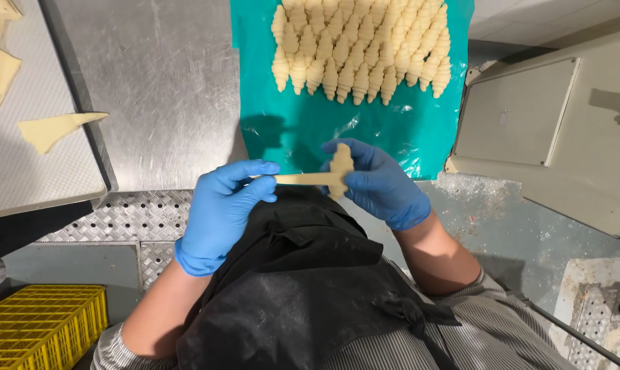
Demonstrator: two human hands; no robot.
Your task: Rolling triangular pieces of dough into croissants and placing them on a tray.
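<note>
Across the steel table (pixel 166 82) lies a teal plastic sheet (pixel 289 130), reaching down to the table's near edge. At the sheet's far end two packed rows of rolled croissants (pixel 361 48) are already shaped and set side by side, so a good part of the work looks done. Along the table's left edge sits a tray (pixel 43 171) with flat dough triangles (pixel 53 129) not yet rolled, so more remains.

Just above the near edge of the sheet, both blue-gloved hands hold one dough piece (pixel 323 177) in the air. It is partly rolled: the right hand (pixel 378 181) closes its grip around the thick rolled end, while the left hand (pixel 224 205) pinches the thin unrolled tail between thumb and fingers, stretching it out.
</note>
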